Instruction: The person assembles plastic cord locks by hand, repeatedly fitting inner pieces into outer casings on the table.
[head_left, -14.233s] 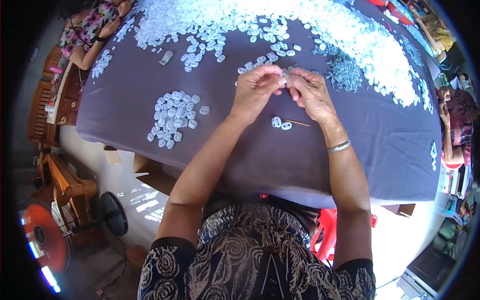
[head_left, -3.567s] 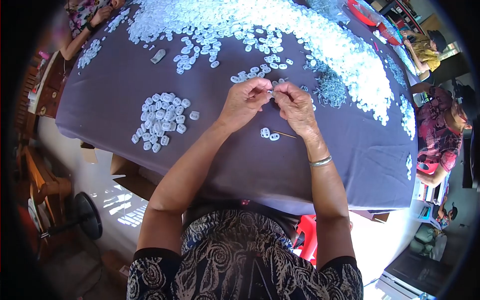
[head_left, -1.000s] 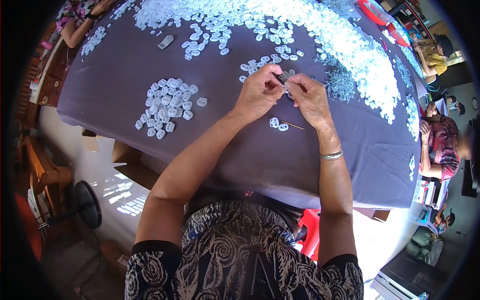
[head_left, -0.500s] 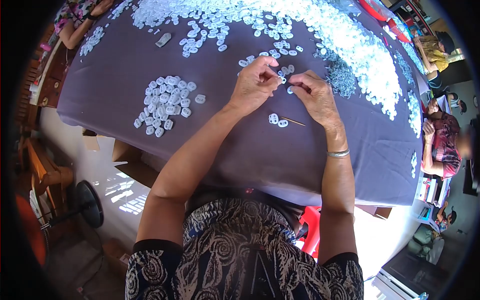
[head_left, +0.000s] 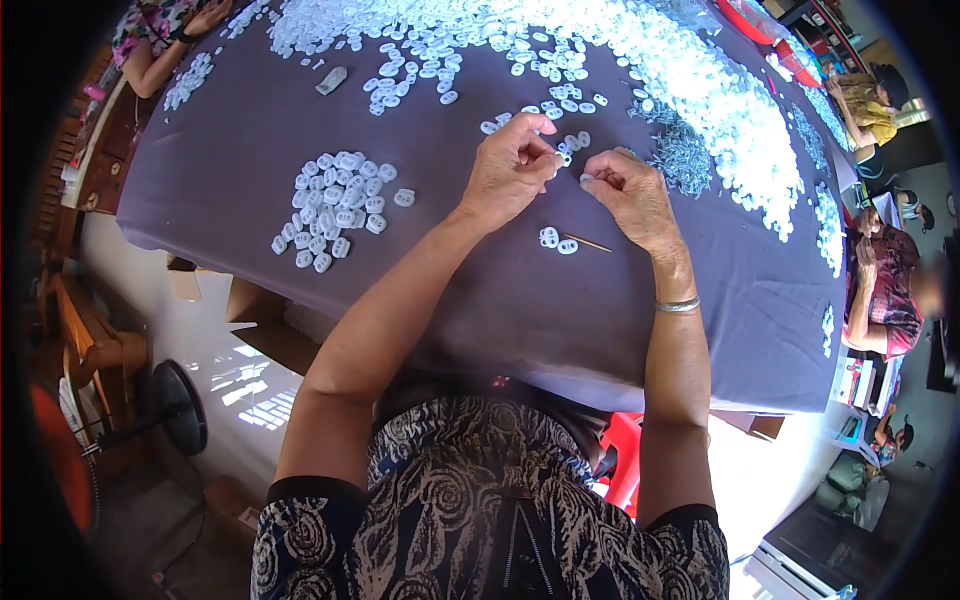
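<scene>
My left hand (head_left: 508, 170) pinches a small white plastic piece (head_left: 565, 155) between thumb and fingertips. Just to its right, my right hand (head_left: 632, 195) is closed with thumb and forefinger around another small whitish piece (head_left: 586, 178), mostly covered by the fingers. The two hands are slightly apart above the dark tablecloth. Below them lie a few white oval pieces with holes (head_left: 558, 241) and a thin brownish stick (head_left: 588, 242). More white oval pieces (head_left: 577, 139) rest just beyond my hands.
A heap of white two-holed pieces (head_left: 335, 205) lies on the left of the dark cloth (head_left: 470, 310). A large spread of white parts (head_left: 740, 130) covers the far side, beside a pile of small metal-looking parts (head_left: 683, 155). Other people sit around the table.
My right hand has drawn slightly to the right, away from my left, with its piece now more covered by the fingers. My left hand stays nearly still.
</scene>
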